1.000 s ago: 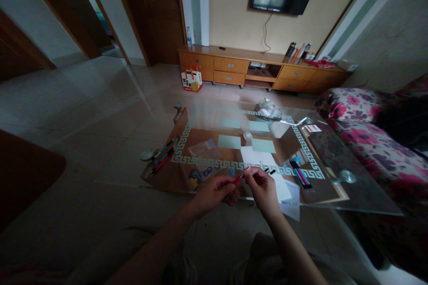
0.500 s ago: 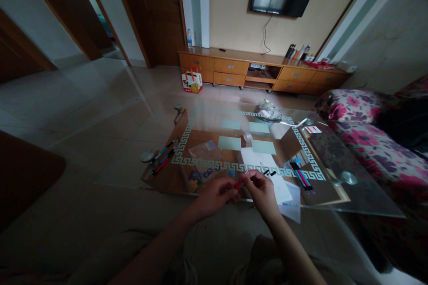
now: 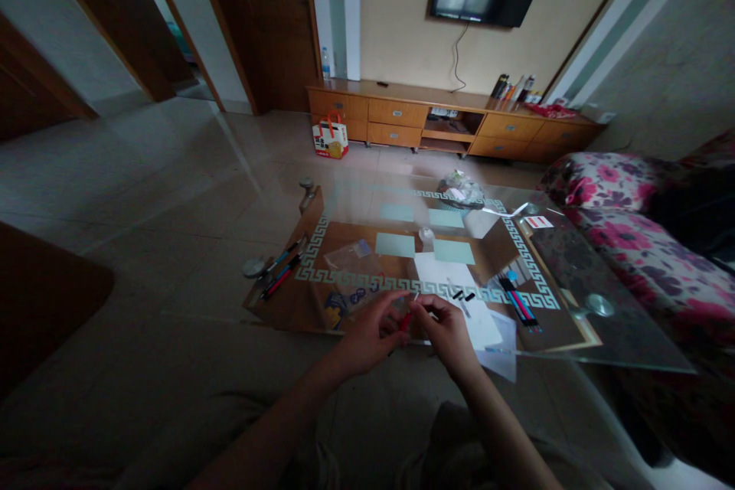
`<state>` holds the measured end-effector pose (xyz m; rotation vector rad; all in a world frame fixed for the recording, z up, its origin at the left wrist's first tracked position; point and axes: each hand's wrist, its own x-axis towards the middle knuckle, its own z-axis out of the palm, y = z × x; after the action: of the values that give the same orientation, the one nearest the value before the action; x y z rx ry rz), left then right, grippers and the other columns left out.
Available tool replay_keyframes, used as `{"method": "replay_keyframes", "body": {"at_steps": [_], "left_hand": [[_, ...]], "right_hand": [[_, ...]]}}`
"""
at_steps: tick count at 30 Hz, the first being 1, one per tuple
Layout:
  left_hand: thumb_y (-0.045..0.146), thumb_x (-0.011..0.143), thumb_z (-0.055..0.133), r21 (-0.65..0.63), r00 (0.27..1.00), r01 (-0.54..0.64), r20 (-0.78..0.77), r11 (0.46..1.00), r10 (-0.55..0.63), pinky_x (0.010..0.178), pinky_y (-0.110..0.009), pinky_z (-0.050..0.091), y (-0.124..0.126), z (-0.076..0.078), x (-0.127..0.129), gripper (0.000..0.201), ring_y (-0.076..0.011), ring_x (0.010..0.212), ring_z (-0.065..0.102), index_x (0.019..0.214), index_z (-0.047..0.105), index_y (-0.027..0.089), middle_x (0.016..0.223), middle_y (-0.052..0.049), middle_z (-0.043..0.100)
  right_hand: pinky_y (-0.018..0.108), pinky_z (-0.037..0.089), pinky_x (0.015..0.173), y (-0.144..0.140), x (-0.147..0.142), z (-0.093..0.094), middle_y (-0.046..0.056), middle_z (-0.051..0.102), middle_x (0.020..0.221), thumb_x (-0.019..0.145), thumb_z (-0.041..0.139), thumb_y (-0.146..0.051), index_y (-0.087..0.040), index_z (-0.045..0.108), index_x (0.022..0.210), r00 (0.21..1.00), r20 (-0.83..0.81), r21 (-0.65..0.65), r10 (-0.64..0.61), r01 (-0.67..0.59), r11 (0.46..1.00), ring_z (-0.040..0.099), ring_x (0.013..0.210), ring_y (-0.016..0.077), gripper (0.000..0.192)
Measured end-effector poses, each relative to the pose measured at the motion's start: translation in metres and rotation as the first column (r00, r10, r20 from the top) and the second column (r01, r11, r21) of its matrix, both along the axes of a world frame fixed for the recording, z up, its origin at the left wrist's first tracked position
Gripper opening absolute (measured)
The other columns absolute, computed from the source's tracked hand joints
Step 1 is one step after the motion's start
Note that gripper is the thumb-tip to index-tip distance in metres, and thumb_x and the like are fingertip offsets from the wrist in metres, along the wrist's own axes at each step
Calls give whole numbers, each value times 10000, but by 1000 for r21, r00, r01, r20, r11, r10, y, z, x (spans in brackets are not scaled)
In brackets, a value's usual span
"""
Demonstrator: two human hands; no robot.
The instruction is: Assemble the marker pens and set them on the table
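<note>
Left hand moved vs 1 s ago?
Yes. The left hand has crept right and up toward the right hand, nearer the glass table's patterned border.

Two bare forearms enter the view from the lower edge, each ending in a bare hand: the left hand [image 3: 367, 335] and the right hand [image 3: 449, 335]. No sleeve covers either forearm as far as the frame shows; no watch, ring, glove or band is visible on the wrists or fingers. The fingers are slender, with short nails. Below the arms, the lap is covered by dark grey fabric; in the dim light its cut cannot be identified.
</note>
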<state>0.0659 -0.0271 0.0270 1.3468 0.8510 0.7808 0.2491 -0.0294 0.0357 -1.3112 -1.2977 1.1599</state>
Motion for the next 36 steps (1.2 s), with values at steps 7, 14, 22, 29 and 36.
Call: {"method": "replay_keyframes", "body": {"at_steps": [7, 14, 22, 29, 36], "left_hand": [[152, 818, 647, -9, 1000, 25, 8, 1000, -25, 665, -270, 511, -1, -8, 1, 664, -130, 726, 635, 1430, 440, 302, 994, -36, 594], [183, 808, 683, -39, 999, -22, 41, 999, 24, 671, -274, 530, 1, -9, 3, 626, -139, 737, 659, 1392, 483, 289, 1025, -47, 605], [238, 844, 659, -49, 980, -200, 9, 979, 201, 702, -271, 547, 7, -8, -1, 594, -122, 716, 676, 1403, 463, 255, 970, -27, 602], [261, 855, 653, -72, 971, -234, 26, 969, 237, 676, -272, 549, 9, -6, -1, 599, -131, 708, 691, 1413, 434, 255, 971, -24, 597], [259, 856, 655, -73, 972, -232, 29, 970, 235, 675, -278, 557, 9, -5, -1, 589, -128, 700, 690, 1405, 441, 248, 962, -22, 591]], "right_hand": [[289, 503, 771, 0, 2, -2, 49, 733, 882, 865, 663, -440, -178, 731, 897, 999, 33, 34, 32, -33, 999, 661, 821, 189, 273], [292, 519, 746, 0, -1, -2, 51, 744, 901, 862, 660, -427, -193, 742, 913, 996, 52, 19, 67, -68, 998, 673, 813, 193, 253], [298, 500, 645, 4, 29, -21, 80, 726, 911, 855, 571, -331, -160, 672, 1066, 878, 473, -36, -72, 101, 994, 658, 674, 186, 290], [374, 466, 895, 0, 47, -36, 211, 645, 1115, 847, 548, -224, -69, 620, 1220, 468, 882, -6, -52, 122, 993, 648, 1006, 299, 410], [460, 424, 1000, 1, 44, -47, 223, 532, 1352, 846, 550, -207, -105, 624, 1270, 441, 896, 18, -39, 51, 999, 541, 1204, 361, 443]]}}
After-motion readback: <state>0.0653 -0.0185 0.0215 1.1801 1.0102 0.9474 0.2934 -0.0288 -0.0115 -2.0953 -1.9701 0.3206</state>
